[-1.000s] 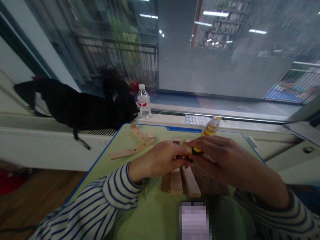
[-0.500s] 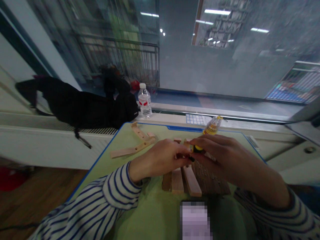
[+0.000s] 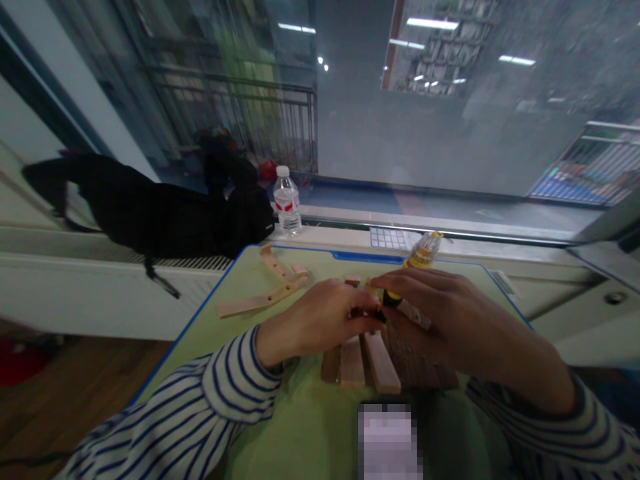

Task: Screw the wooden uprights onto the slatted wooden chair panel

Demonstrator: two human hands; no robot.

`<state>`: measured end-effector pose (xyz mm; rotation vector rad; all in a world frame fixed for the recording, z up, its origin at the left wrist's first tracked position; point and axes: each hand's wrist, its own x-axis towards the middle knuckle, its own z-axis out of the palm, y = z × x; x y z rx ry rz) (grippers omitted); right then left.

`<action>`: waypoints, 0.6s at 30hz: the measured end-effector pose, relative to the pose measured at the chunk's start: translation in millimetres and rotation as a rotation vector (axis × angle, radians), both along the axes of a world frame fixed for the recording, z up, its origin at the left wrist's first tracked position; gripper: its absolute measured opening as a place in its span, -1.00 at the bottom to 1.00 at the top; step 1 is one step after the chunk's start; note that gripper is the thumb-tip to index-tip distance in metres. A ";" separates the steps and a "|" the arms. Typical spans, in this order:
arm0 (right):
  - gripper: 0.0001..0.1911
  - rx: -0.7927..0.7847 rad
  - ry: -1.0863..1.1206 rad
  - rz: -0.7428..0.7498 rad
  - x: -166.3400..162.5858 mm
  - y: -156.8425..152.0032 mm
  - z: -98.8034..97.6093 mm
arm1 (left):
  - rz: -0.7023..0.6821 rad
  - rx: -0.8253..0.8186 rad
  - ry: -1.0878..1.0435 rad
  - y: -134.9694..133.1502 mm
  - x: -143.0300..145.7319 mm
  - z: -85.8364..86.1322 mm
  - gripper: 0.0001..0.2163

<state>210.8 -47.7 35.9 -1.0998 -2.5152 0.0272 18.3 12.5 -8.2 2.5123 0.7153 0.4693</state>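
My right hand (image 3: pixel 455 317) is closed round a short yellow-and-black screwdriver (image 3: pixel 391 299), its fingers bent over the handle from the right. Opposite it, my left hand (image 3: pixel 320 317) pinches thumb and fingers together at the tool's dark lower end; what lies between those fingertips is hidden. Under both hands are two pale wooden strips, a left strip (image 3: pixel 353 370) and a right strip (image 3: pixel 383 370), lying side by side on a brown board (image 3: pixel 425 373). Small shiny bits dot the board, too small to name. Their far ends show just beyond my fingers.
Joined wooden pieces with holes (image 3: pixel 245 306) lie at the table's left. A clear bottle with yellow parts (image 3: pixel 423 255) stands at the far edge of the green table (image 3: pixel 295 427). A water bottle (image 3: pixel 287 205) and black bag (image 3: pixel 165 217) sit on the sill. A blurred phone-like object (image 3: pixel 387 440) is near.
Both hands stay together over the strips, with the screwdriver turned or shifted only slightly. The whole view has moved a little.
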 end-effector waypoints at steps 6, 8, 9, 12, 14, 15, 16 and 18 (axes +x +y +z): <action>-0.78 -0.033 -0.037 -0.016 -0.9 0.8 -2.0 | -0.034 0.000 -0.005 1.9 -1.5 -0.3 -0.89; -0.76 -0.024 -0.055 -0.029 -1.4 0.7 -3.0 | -0.059 -0.022 -0.036 3.5 -2.1 -2.0 -0.91; -0.75 -0.017 -0.061 -0.035 -1.6 0.6 -3.4 | -0.074 -0.041 -0.057 4.4 -2.3 -3.1 -0.91; -0.74 0.000 -0.072 -0.037 -2.0 0.2 -4.4 | -0.114 -0.105 -0.099 6.7 -2.9 -5.8 -0.90; -0.74 0.007 -0.074 -0.037 -2.5 0.3 -4.8 | -0.127 -0.130 -0.100 7.9 -3.3 -6.8 -0.89; -0.74 0.008 -0.077 -0.036 -2.9 0.5 -4.9 | -0.129 -0.136 -0.098 8.3 -3.4 -7.0 -0.88; -0.74 0.011 -0.077 -0.035 -3.2 0.8 -5.0 | -0.130 -0.139 -0.097 8.6 -3.5 -7.1 -0.87; -0.74 0.017 -0.074 -0.028 -3.5 1.3 -5.2 | -0.135 -0.141 -0.100 8.8 -3.7 -6.6 -0.87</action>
